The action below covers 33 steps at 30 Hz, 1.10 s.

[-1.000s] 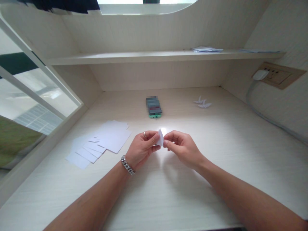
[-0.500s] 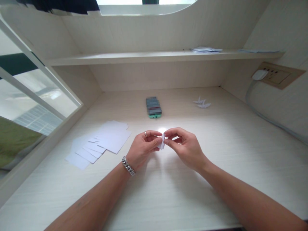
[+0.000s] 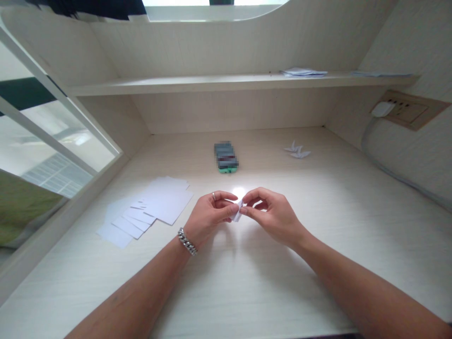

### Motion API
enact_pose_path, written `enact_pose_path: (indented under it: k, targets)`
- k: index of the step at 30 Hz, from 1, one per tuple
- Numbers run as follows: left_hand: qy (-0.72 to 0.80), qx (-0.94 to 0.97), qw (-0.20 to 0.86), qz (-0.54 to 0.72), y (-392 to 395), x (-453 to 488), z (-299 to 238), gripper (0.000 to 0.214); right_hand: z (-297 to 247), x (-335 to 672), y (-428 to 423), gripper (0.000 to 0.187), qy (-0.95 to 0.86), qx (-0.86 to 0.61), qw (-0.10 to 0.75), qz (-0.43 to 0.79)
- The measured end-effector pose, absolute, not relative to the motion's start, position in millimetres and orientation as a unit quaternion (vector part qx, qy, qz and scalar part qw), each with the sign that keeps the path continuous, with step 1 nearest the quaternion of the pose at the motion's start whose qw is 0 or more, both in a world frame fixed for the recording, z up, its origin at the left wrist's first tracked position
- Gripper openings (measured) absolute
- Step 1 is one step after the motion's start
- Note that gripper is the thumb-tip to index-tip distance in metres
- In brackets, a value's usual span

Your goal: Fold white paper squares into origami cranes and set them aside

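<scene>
A small folded piece of white paper [image 3: 238, 211] is pinched between both hands just above the pale wooden desk [image 3: 247, 282]. My left hand [image 3: 208, 217], with a ring and a metal bracelet at the wrist, grips its left side with closed fingers. My right hand [image 3: 271, 216] pinches its right side with thumb and forefinger. Most of the paper is hidden by the fingertips.
Several loose white paper sheets [image 3: 148, 212] lie fanned out to the left. A phone [image 3: 225, 157] rests farther back at the centre. Small folded paper pieces [image 3: 297, 150] sit at the back right. A shelf [image 3: 226, 84] holds papers [image 3: 303, 72]. A plug and cable [image 3: 381, 110] hang on the right wall.
The folded paper has gone from standing upright between the fingertips to lying lower and more covered. Both hands have closed in on it slightly.
</scene>
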<state>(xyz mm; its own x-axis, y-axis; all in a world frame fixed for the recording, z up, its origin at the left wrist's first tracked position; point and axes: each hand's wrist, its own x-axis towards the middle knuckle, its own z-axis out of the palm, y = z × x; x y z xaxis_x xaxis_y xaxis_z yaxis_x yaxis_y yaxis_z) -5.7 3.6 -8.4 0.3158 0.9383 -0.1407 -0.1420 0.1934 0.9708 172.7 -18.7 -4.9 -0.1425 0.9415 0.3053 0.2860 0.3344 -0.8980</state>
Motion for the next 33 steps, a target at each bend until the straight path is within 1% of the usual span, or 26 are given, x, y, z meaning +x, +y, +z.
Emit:
enact_pose_path:
  k: [11, 19, 25, 33]
  targets:
    - [0.416, 0.502, 0.646, 0.396, 3.6, -7.1, -8.0, 0.032, -5.0, 177.5, -16.8, 0.009, -0.7, -0.445, 0.423, 0.364]
    - [0.419, 0.509, 0.648, 0.383, 4.3, -8.7, -8.7, 0.032, -7.4, 178.1, -15.8, 0.007, -0.743, -0.442, 0.417, 0.28]
    - [0.41, 0.512, 0.655, 0.376, 4.3, -8.9, -9.1, 0.032, -7.1, 179.1, -15.9, 0.003, -0.762, -0.427, 0.407, 0.268]
    - [0.423, 0.516, 0.638, 0.385, 4.2, -7.2, -8.8, 0.03, -11.6, 178.4, -14.4, 0.006, -0.785, -0.424, 0.395, 0.219]
